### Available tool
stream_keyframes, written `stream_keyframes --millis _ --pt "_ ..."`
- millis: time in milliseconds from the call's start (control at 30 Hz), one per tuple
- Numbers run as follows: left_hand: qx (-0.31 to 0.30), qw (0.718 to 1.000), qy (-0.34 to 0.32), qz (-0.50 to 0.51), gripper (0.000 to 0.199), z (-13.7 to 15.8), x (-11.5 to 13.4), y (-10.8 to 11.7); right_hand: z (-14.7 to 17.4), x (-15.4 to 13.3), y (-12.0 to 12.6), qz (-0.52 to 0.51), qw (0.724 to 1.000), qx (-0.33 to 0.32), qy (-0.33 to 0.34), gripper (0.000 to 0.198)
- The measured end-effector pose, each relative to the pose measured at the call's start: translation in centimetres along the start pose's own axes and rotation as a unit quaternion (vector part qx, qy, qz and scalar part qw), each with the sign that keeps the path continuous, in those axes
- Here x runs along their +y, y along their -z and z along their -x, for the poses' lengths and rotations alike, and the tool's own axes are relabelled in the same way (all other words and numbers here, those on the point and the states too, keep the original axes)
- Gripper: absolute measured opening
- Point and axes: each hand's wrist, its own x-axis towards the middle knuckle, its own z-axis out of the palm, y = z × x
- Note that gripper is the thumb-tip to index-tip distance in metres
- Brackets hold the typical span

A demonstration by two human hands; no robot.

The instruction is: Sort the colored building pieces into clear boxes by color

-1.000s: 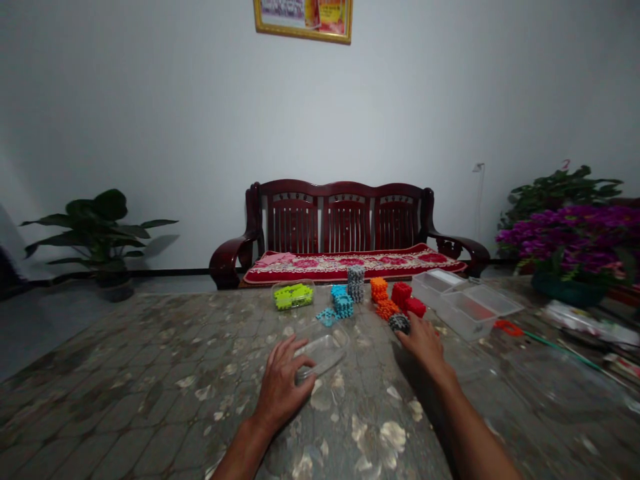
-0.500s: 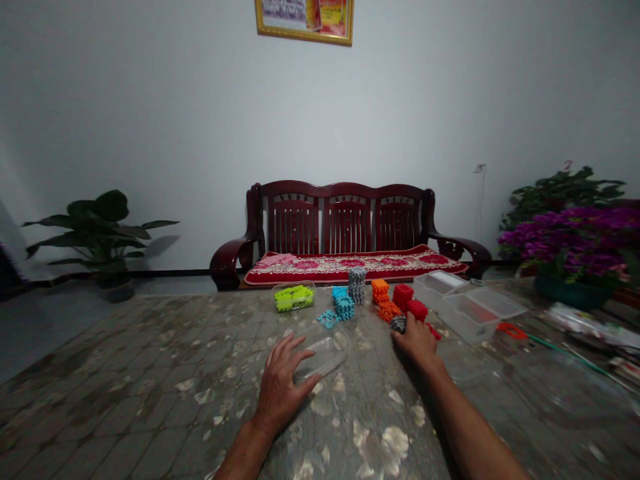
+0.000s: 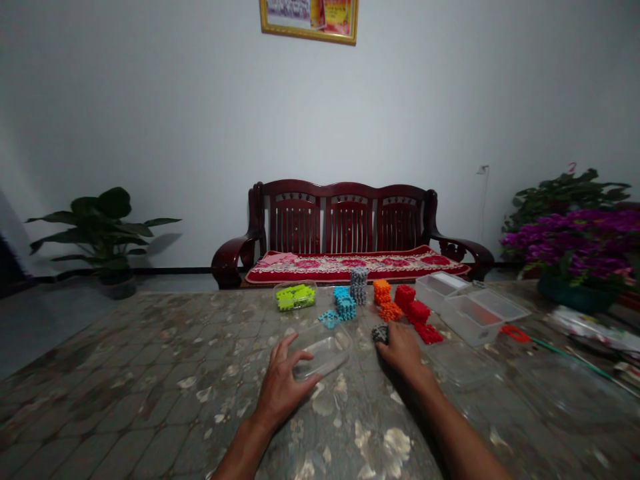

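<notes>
A clear plastic container stands on the table in front of me. My left hand is curled around its left end, thumb on the near side and fingers on the far side. To the right, my right hand grips a short stack of dark grey interlocking toy pieces by its right side, low over the table. Behind it are orange pieces and red pieces in stacks. Blue pieces and a tall grey stack stand beyond the container.
Lime-green pieces fill another clear box at the far left. A translucent lidded box stands on the right, beside orange scissors-like handles. Flat clear lids lie nearer. Purple flowers occupy the right edge.
My right hand has moved left and towards me with the grey stack, away from the red pieces. The fingers of my left hand have curled more at the container.
</notes>
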Motion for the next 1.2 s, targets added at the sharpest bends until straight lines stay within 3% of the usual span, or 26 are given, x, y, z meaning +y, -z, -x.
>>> stream_keyframes --millis 133,333,433,533,633,700,833,1000,1200 --pt "-0.024 1.0 0.008 0.018 0.011 -0.2 -0.4 1.0 -0.6 -2.8 -0.6 -0.035 0.999 0.0 0.04 0.049" --pt "-0.032 0.999 0.009 0.043 0.03 -0.2 -1.6 1.4 -1.9 -4.9 -1.3 -0.091 0.995 -0.001 0.044 0.053" --pt "-0.035 0.998 0.009 0.046 0.036 -0.2 -1.7 1.3 -2.0 -4.0 -1.7 -0.15 0.988 0.017 0.037 0.061" --pt "-0.029 0.998 0.021 0.051 0.045 -0.3 -1.6 1.1 -2.2 -1.9 -1.8 -0.201 0.976 0.088 -0.013 0.053" --pt "-0.031 0.997 0.031 0.06 0.053 -0.4 -1.6 1.0 -2.6 0.1 -1.4 -0.192 0.962 0.175 -0.083 0.049" --pt "-0.04 0.996 0.035 0.066 0.056 -0.4 -1.6 0.9 -3.0 0.9 -1.2 -0.172 0.958 0.196 -0.117 0.057" --pt "-0.057 0.994 0.046 0.074 0.058 -0.2 -1.7 0.9 -3.7 1.2 -1.6 -0.139 0.964 0.175 -0.145 0.072" --pt "-0.059 0.994 0.048 0.075 0.057 -0.1 -1.5 0.9 -4.4 1.2 -2.7 -0.109 0.975 0.134 -0.138 0.076" --pt "-0.078 0.993 0.056 0.073 0.057 -0.3 -1.3 1.1 -5.6 1.4 -2.3 -0.083 0.981 0.089 -0.155 0.084"
